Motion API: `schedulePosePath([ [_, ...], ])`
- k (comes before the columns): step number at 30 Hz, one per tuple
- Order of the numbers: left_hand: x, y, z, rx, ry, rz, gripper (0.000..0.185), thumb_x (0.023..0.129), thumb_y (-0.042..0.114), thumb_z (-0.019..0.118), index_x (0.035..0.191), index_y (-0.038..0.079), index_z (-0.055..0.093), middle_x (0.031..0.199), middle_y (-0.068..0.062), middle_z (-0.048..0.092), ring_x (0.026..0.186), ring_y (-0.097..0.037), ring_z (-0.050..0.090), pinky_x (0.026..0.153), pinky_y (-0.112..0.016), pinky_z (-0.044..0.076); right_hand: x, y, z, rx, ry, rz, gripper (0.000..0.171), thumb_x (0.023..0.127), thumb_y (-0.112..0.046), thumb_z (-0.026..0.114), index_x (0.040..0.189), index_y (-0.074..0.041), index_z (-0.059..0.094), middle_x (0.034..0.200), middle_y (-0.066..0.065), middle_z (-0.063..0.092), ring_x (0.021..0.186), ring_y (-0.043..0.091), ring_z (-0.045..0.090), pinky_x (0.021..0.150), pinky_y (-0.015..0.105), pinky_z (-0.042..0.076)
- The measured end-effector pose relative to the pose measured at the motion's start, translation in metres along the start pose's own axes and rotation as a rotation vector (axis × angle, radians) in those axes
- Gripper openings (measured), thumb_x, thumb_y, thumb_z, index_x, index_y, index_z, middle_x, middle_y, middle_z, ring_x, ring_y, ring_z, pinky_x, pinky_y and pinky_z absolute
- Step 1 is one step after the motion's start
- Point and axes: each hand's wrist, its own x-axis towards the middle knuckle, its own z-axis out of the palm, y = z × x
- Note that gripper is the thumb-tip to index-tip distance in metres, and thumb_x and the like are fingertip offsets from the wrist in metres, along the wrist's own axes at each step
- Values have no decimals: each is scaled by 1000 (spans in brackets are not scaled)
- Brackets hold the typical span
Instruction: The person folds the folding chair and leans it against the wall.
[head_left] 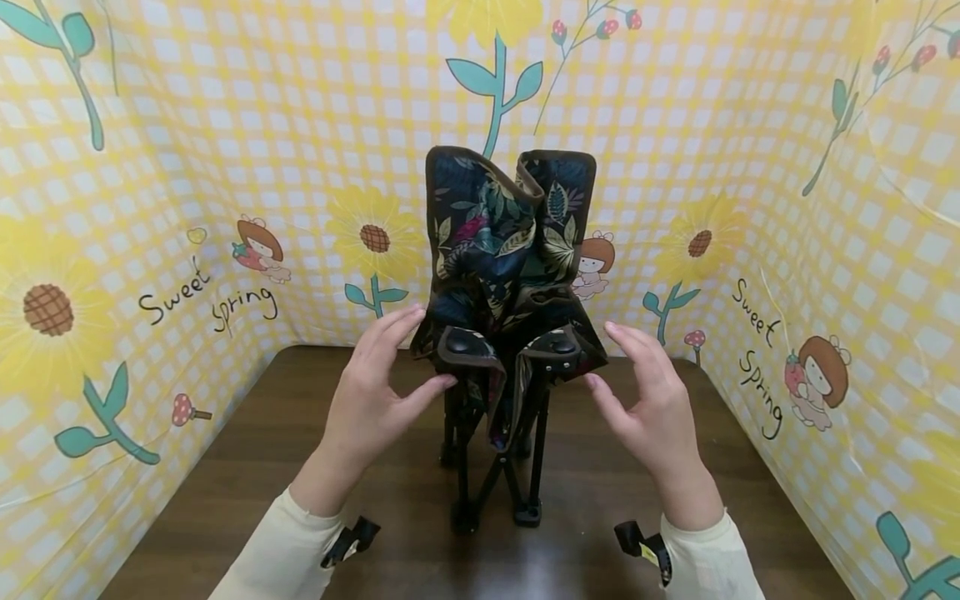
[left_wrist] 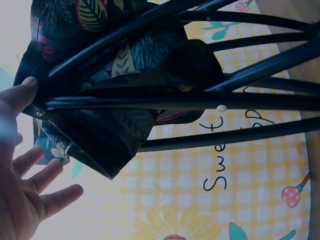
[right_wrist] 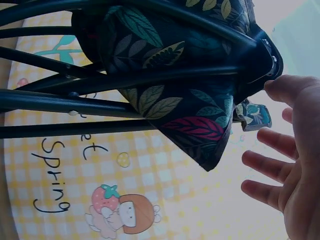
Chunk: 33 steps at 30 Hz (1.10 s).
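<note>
A folding chair (head_left: pixel 480 225) with dark leaf-print fabric and black legs stands upright and partly folded on a brown table. Its backrest sags into a fold at the middle, and the two front seat corners point toward me. My left hand (head_left: pixel 375 392) is at the chair's left front corner, fingers spread, thumb tip at the fabric edge. On the other side my right hand (head_left: pixel 648 396) is at the right front corner, fingers apart and thumb close to the edge. In the right wrist view the thumb (right_wrist: pixel 287 89) meets the black corner piece. Neither hand grips the chair.
The brown wooden table (head_left: pixel 300 475) carries the chair near its middle. Yellow checked cloth (head_left: pixel 300 125) with sunflowers and printed words hangs on the back and both sides. Crossed black leg tubes (left_wrist: pixel 250 102) run down from the seat to the tabletop.
</note>
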Motion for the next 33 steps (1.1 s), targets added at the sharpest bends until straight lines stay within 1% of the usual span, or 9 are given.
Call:
schedulePosePath([
  [4,-6,-1,1,-12,4,-75,87,73,11,93,149,10,51,148,-11,55,139,-27,49,118,-32,37,-8,2,2,11,-11,71,57,95,-31,68,143,-3,57,137,16,62,128,31,57,116,23,37],
  [6,-10,-2,1,-13,2,-113,88,74,11,93,151,12,50,148,-11,54,139,-26,49,115,-31,41,-11,3,3,20,-14,95,57,93,-27,70,144,-4,56,138,15,61,129,30,56,116,23,37],
  [10,-17,-5,3,-8,-1,-160,90,75,11,93,152,14,48,148,-12,53,137,-26,50,104,-39,48,-18,5,5,35,-14,132,59,91,-21,73,145,-5,55,138,14,61,129,28,56,116,23,37],
  [13,-23,-8,6,-12,6,-176,90,75,10,93,152,13,48,147,-12,53,136,-27,50,99,-48,50,-23,7,7,31,-15,154,60,90,-19,74,145,-5,55,139,14,60,129,28,56,116,22,37],
  [19,-37,-12,10,-34,20,-242,90,74,8,93,152,13,48,147,-12,52,130,-29,53,97,-54,52,-34,10,11,18,-2,206,65,85,-9,79,145,-6,55,139,12,60,126,28,57,114,19,38],
  [22,-43,-16,13,-54,9,-283,89,75,9,93,151,14,48,146,-10,53,130,-27,53,99,-54,53,-38,11,13,13,11,234,66,84,-5,80,145,-5,54,138,13,60,126,28,57,114,20,37],
  [27,-51,-20,19,-72,-11,-334,86,76,12,92,150,11,48,146,-7,53,132,-23,53,100,-51,53,-47,13,15,5,16,287,67,84,-5,81,145,-4,53,136,14,61,124,28,58,111,21,39],
  [31,-56,-19,23,-89,2,-361,86,76,10,92,149,9,48,145,-9,53,132,-24,53,99,-53,52,-53,14,16,11,-3,343,67,85,-6,81,146,-5,52,136,12,60,123,28,59,106,23,42],
  [33,-58,-19,25,-99,17,-371,86,76,9,92,149,9,48,144,-9,53,132,-25,53,100,-54,52,-56,14,17,21,-4,364,68,86,-5,81,146,-4,51,137,11,60,123,28,60,108,22,41],
])
